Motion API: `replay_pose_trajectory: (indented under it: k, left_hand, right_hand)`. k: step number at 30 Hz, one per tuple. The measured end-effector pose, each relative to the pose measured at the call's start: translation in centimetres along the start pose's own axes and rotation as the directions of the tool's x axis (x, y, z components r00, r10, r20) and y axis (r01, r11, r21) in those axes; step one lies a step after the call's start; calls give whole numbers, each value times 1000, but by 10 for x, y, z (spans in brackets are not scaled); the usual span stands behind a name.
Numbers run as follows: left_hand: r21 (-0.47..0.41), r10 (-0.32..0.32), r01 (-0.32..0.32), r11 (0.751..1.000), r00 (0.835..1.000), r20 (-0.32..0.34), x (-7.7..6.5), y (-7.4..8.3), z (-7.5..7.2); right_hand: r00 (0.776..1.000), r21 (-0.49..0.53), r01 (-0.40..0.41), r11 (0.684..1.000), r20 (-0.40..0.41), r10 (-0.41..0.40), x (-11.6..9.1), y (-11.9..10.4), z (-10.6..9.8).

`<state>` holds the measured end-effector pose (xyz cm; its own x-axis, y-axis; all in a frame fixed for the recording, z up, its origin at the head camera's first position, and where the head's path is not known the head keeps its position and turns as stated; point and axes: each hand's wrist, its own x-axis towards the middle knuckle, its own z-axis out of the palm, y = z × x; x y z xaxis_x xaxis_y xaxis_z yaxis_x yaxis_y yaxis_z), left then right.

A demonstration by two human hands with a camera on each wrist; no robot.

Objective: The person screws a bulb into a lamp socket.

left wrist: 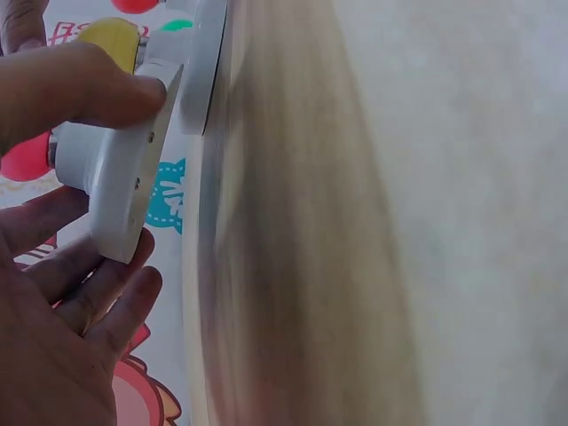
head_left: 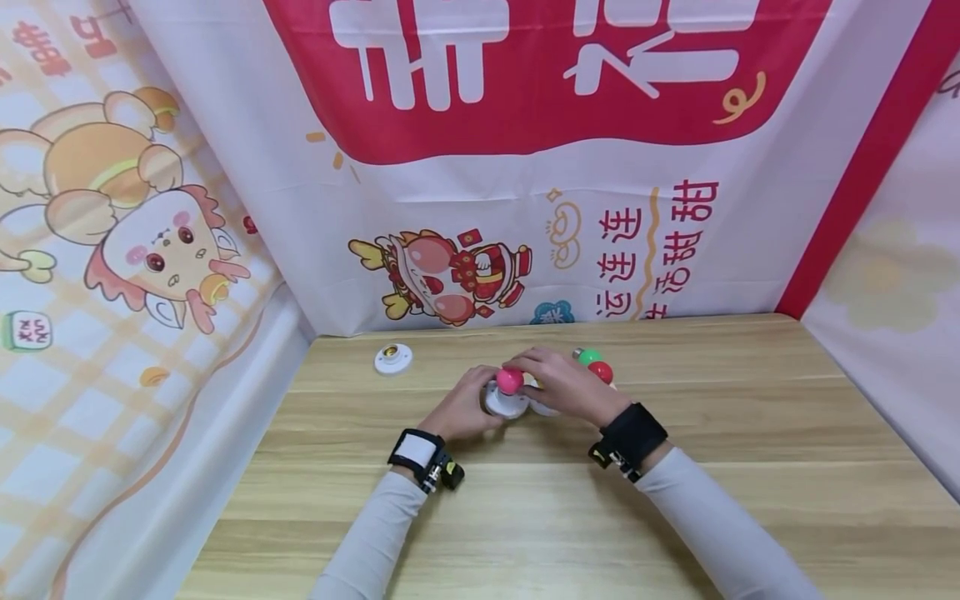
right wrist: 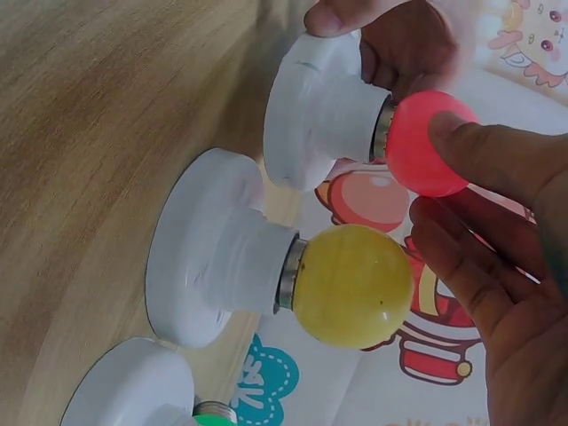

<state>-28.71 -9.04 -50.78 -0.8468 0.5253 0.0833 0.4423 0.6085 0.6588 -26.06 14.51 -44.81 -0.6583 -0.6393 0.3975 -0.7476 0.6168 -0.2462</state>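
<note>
Bulbless lamp socket (head_left: 393, 359): well left of pink bulb (head_left: 510, 382). Left hand (head_left: 468, 406): gripping white socket (head_left: 504, 405) that carries pink bulb. Yellow bulb (right wrist: 353, 286): just right of pink bulb. Right hand (head_left: 566, 386): pinching pink bulb; tilt could jam thread.

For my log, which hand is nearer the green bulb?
Right. The right hand is left of the green bulb; the left hand, holding a socket, is farther left.

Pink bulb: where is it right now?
In the head view, the pink bulb sits below and just right of centre, in a white socket, between left hand and right hand.
</note>
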Motion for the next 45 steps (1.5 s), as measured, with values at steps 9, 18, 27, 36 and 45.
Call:
replay_pose_trajectory:
  k: [9, 18, 27, 36, 45]
  left_hand:
    - [20, 18, -18, 1000, 1000, 13, 8, -9, -3]
    - [22, -6, 5, 1000, 999, 32, 14, -20, -3]
    - [45, -39, 37, 998, 998, 40, 15, -20, -3]
    - [22, -17, 16, 1000, 998, 56, 15, -23, -5]
    - [-19, -44, 45, 999, 998, 49, 13, -24, -11]
  right_hand:
    - [998, -35, 39, 999, -53, -41, 4, 5, 9]
    - [1000, -12, -15, 1000, 18, 15, 9, 8, 13]
    - [995, -33, -61, 998, 73, 64, 9, 8, 17]
    - [988, -12, -105, 994, 115, 106, 7, 8, 20]
    - [990, 8, -98, 995, 101, 97, 1, 7, 19]
